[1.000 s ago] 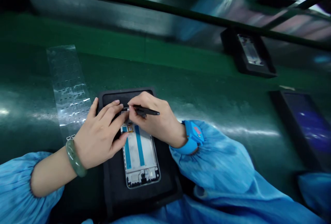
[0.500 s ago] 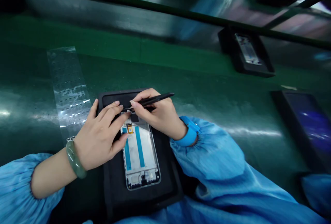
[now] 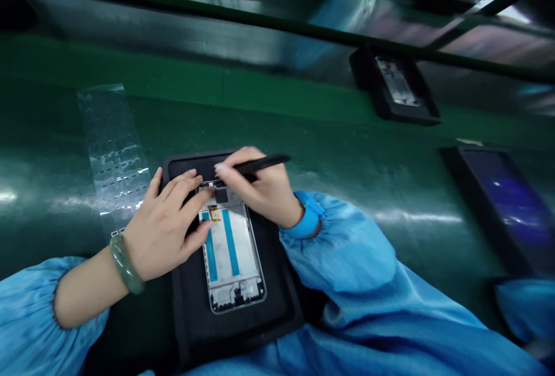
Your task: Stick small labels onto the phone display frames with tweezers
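A phone frame (image 3: pixel 232 260) with two blue strips lies in a black tray (image 3: pixel 243 330) before me. My left hand (image 3: pixel 167 228) rests on the frame's left upper edge, fingers stretched flat and pressing near its top. My right hand (image 3: pixel 260 188) pinches black tweezers (image 3: pixel 255 163), their tip down at the frame's top edge beside my left fingertips. A green bangle is on my left wrist, a blue strap on my right.
A clear film strip with small parts (image 3: pixel 113 150) lies left of the tray on the green belt (image 3: pixel 329 150). Another black tray with a phone frame (image 3: pixel 396 89) sits farther right. A dark tray (image 3: pixel 498 202) lies at the right edge.
My right hand turned, lifting the tweezers' rear end up and to the right while the tip stayed at the frame's top. The far tray shifted left in view.
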### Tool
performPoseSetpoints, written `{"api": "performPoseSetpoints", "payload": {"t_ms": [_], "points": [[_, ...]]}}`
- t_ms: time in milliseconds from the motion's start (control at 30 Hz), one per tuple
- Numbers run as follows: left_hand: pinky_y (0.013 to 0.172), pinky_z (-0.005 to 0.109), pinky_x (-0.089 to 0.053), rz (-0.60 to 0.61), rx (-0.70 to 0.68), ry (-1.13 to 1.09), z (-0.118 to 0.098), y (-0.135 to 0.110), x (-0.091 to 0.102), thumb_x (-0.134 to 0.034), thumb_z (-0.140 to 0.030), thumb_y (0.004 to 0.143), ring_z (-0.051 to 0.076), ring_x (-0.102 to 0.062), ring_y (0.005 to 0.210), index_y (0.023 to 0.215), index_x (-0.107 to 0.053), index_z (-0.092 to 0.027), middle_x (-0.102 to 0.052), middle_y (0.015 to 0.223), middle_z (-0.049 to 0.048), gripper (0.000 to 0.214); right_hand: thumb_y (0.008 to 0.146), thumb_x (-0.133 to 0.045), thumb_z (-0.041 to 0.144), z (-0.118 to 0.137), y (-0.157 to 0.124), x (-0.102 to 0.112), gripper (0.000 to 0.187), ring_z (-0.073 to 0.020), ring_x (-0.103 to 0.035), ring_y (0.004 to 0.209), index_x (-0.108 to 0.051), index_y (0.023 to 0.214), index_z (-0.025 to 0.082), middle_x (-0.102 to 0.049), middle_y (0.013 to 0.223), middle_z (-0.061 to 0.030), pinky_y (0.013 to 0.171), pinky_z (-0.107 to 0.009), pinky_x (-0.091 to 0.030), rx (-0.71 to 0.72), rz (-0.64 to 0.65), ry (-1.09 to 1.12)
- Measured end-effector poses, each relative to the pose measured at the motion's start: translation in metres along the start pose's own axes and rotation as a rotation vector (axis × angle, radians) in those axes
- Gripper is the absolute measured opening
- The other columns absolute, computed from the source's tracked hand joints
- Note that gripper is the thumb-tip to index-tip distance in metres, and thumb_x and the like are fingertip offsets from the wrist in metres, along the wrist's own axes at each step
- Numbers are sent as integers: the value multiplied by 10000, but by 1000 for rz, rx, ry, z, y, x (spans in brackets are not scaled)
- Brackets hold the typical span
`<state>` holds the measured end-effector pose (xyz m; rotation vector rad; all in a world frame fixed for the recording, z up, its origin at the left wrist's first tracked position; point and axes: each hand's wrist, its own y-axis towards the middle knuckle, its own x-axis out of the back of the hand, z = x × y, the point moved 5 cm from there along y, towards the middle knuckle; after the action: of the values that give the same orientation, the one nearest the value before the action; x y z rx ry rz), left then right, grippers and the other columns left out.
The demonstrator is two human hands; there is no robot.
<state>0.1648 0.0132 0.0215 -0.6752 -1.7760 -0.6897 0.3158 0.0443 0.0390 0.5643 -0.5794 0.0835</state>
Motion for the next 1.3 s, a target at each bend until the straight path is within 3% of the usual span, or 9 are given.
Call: {"api": "performPoseSetpoints", "payload": {"t_ms": [133,300,433,533,667,767,967,1167,1300], "points": [[1011,613,-271,-3,-10,-6,2,0,0,-435,-314,892,295,-394,1253,1224,-500,-195,-500,1247,148,359,912,-413,203,-20,2,28,145,-191,-569,985,-555,881,192,-583,1015,-81,864,-378,-471,-25,-246,-112],[1006,629,-265,-14,-21,-8,1,0,-2,-443,-296,897,303,-390,1257,1189,-535,-225,-494,1253,143,314,877,-506,265,-46,4,14,178,-219,-570,952,-588,1013,185,-592,998,-87,839,-388,-473,-93,183,-344],[1046,611,-230,-27,-24,-10,1,-6,2,-434,-277,903,297,-355,1285,1231,-487,-206,-447,1315,143,339,852,-549,302,-63,6,17,187,-174,-589,815,-624,963,172,-598,882,-59,747,-308,-482,-34,281,-307],[1080,558,-236,-122,37,-42,7,-15,22,-448,-247,895,285,-320,1310,1257,-431,-186,-343,1403,142,368,804,-587,328,-94,5,50,204,-192,-590,769,-660,879,153,-615,803,-65,711,-314,-466,-118,127,-410],[1078,549,-269,-209,186,-119,21,-29,50,-451,-278,894,294,-354,1291,1227,-457,-212,-365,1384,113,340,754,-593,316,-149,-5,117,188,-225,-601,733,-667,793,147,-634,737,-72,702,-340,-442,-577,-287,-624],[1076,571,-258,-235,238,-127,31,-33,51,-445,-296,894,304,-364,1284,1195,-491,-222,-399,1357,103,314,749,-575,307,-171,-2,136,181,-254,-604,743,-647,744,141,-629,701,-92,701,-354,-435,-780,-457,-709],[1064,604,-236,-179,180,-8,48,-33,24,-448,-273,891,310,-366,1283,1170,-500,-218,-429,1342,114,289,825,-515,340,-192,23,138,257,-258,-598,790,-611,728,123,-608,755,-133,709,-370,-401,-791,-558,-782],[1041,596,-289,-235,287,-3,72,-42,28,-463,-294,887,299,-432,1234,1143,-525,-230,-496,1278,97,271,681,-667,229,-223,-14,207,275,-194,-560,795,-419,569,195,-502,1124,-228,651,-380,-295,-924,-808,-806],[969,575,-396,-248,362,17,83,-44,30,-459,-303,888,309,-469,1194,1124,-548,-220,-512,1257,107,265,589,-721,156,-241,-28,239,461,-188,-527,739,-281,482,241,-545,939,-166,641,-401,-236,-973,-788,-787]]}}
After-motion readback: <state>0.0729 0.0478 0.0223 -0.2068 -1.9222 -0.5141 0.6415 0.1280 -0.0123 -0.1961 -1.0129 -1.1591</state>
